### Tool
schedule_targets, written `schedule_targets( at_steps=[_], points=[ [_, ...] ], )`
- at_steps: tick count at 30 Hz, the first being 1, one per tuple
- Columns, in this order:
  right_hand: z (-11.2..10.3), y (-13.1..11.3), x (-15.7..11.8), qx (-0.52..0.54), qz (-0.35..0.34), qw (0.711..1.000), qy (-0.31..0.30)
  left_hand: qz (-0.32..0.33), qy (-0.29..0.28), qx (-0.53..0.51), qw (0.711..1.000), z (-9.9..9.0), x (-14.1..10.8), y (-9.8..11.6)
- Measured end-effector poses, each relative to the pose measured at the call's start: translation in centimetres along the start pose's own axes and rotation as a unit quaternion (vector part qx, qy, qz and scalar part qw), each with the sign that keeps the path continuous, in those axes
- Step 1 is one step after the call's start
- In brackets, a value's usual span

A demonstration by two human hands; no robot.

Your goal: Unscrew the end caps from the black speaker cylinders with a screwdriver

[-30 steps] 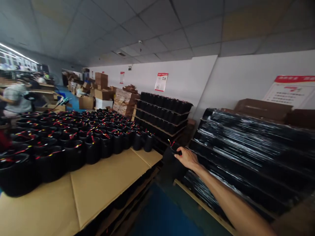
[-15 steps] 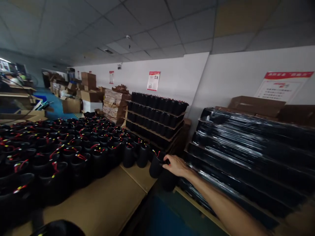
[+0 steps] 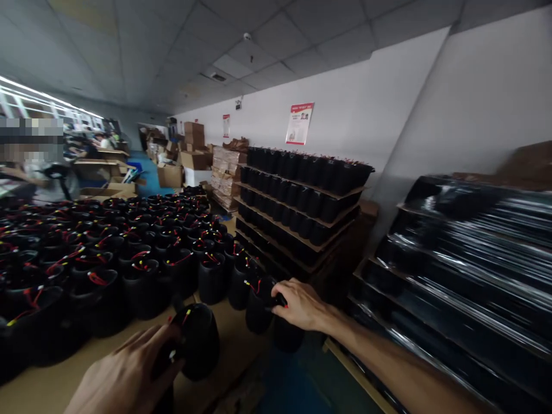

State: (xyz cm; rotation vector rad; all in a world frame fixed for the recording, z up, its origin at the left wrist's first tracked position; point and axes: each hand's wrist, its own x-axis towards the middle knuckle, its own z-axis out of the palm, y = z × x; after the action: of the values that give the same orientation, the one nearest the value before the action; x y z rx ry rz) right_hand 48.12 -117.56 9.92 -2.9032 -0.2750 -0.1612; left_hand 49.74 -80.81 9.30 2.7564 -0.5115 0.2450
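My right hand is closed, thumb and fingers pinching the rims of black cylindrical housings. One black housing, with red wires and a yellow-white connector at its top, hangs left of the fingers. Another housing is below the hand, its rim mostly covered. My left hand is curled at the rim of a nearer black housing, which stands over the cardboard. A dark part under the left fingers is mostly hidden, so I cannot tell whether that hand holds a second housing.
Many similar housings stand in rows on the left. Housings stacked in layers between boards stand by the wall. At right is a film-wrapped stack. Cartons lie farther back, and a person is at far left.
The view has turned left. My left hand has come into view at the bottom, with a housing at its fingers. My right hand still grips its housings, now nearer the rows.
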Motion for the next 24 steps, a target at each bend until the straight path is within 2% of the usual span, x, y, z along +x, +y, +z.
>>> schedule_targets(
  at_steps=[3,7,17,24],
  points=[
    [0.1,1.3,0.8,0.026,-0.032,0.999,-0.009,-0.024,-0.068,0.05,0.996,-0.4,1.3,3.6],
    [0.0,2.4,1.2,0.05,-0.056,0.997,-0.019,-0.046,-0.067,0.096,0.992,-0.1,3.2,6.3],
    [-0.1,2.9,1.3,0.083,-0.079,0.993,-0.031,-0.029,-0.054,0.125,0.99,1.4,6.4,9.4],
    [-0.1,2.9,1.6,0.089,-0.087,0.992,-0.037,-0.027,-0.033,0.131,0.99,2.7,7.8,9.7]
  ],
)
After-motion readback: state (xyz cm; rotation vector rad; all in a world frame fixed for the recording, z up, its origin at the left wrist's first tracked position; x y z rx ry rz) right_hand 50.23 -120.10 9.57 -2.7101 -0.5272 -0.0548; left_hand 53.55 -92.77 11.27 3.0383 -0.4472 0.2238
